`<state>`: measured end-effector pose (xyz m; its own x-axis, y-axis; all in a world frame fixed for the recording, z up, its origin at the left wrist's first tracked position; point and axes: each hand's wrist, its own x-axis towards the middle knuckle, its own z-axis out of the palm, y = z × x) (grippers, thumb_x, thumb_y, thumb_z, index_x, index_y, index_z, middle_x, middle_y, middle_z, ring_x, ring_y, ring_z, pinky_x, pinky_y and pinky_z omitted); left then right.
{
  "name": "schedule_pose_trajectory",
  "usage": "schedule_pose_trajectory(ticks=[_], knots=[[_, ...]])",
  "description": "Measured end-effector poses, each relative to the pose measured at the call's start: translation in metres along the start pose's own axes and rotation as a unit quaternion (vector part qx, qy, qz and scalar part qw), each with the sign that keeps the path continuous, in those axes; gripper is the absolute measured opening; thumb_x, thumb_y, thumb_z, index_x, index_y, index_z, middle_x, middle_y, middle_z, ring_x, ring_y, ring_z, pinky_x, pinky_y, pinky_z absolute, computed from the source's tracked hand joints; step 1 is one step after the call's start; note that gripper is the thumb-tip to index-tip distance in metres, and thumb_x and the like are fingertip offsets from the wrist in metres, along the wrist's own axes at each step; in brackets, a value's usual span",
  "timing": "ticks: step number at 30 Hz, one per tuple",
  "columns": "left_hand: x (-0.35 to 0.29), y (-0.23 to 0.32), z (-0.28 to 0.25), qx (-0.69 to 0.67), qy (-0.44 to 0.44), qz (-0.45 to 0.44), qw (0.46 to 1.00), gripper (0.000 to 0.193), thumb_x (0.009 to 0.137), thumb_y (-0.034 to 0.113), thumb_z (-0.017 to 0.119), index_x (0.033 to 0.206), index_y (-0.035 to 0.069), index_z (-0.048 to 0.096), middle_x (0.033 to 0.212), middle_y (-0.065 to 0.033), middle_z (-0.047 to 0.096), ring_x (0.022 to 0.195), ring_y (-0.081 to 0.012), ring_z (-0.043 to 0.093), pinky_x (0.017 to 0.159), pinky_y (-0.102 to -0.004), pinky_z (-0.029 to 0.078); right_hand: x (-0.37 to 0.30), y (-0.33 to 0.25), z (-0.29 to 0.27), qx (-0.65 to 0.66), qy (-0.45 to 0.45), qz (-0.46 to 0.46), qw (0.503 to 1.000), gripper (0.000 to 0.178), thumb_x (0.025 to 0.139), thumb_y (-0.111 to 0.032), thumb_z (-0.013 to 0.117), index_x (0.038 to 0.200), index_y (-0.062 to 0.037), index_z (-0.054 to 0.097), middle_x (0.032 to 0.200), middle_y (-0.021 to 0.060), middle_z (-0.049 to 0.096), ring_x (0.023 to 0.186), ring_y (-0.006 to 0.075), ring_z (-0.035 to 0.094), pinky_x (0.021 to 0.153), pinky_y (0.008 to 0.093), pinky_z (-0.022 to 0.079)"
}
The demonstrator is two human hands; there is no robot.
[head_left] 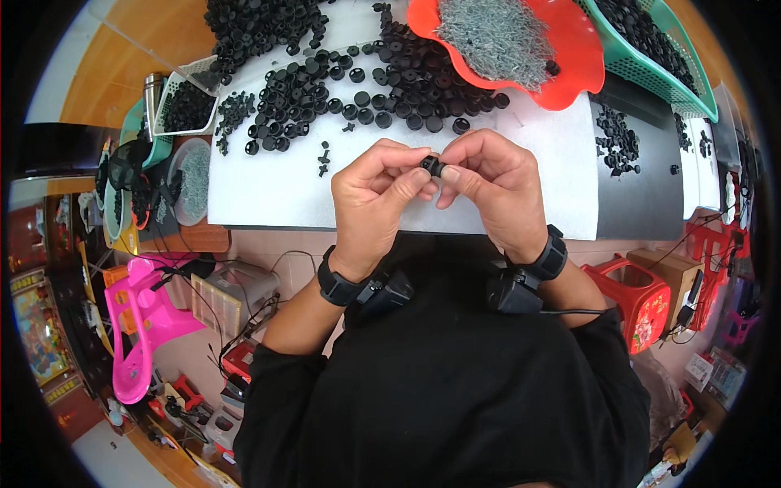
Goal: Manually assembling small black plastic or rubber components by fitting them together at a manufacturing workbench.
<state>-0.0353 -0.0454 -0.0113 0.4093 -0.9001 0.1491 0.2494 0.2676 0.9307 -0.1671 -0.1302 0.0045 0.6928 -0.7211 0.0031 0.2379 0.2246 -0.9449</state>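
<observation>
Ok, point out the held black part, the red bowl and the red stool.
Black part (432,167): head view, its middle.
Red bowl (579,58): head view, right side.
Red stool (625,280): head view, its seat.

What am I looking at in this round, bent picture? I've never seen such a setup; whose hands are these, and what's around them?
There is no machine here: one person works with two bare hands. The picture comes from a wide fisheye camera worn on the head, looking down, so straight edges curve.

The left hand and right hand meet over a white sheet, pinching a small black part between their fingertips; its details are too small to tell. Each wrist wears a black strap.

Round black caps lie heaped on the sheet. Beyond them, a wavy-rimmed red tray holds thin silvery metal pieces. A green basket at right holds more black parts.
</observation>
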Motion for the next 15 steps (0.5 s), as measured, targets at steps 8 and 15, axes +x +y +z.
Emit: schedule_pose_trajectory(ticks=[8,15], knots=[[-0.004,0.002,0.000,-0.050,0.025,-0.006,0.998,0.015,0.084,-0.006,0.057,0.099,-0.005,0.060,0.088,-0.0106,0.062,0.071,-0.0142,0.063,0.062,-0.0235,0.053,0.005,-0.005,0.013,-0.046,-0.003,-0.055,0.997,0.009,0.082,0.008,0.056,0.088,0.0032,0.052,0.079,0.0086,0.061,0.071,0.0125,0.063,0.065,0.0239,0.053],[-0.002,0.000,-0.003,-0.106,0.054,-0.004,0.993,0.015,0.085,-0.004,0.056,0.099,-0.006,0.060,0.084,-0.0106,0.062,0.068,-0.0147,0.062,0.059,-0.0242,0.052,0.012,0.003,0.014,-0.110,-0.005,-0.067,0.992,0.011,0.081,0.006,0.059,0.086,0.0014,0.050,0.078,0.0059,0.059,0.071,0.0100,0.061,0.065,0.0236,0.052]])
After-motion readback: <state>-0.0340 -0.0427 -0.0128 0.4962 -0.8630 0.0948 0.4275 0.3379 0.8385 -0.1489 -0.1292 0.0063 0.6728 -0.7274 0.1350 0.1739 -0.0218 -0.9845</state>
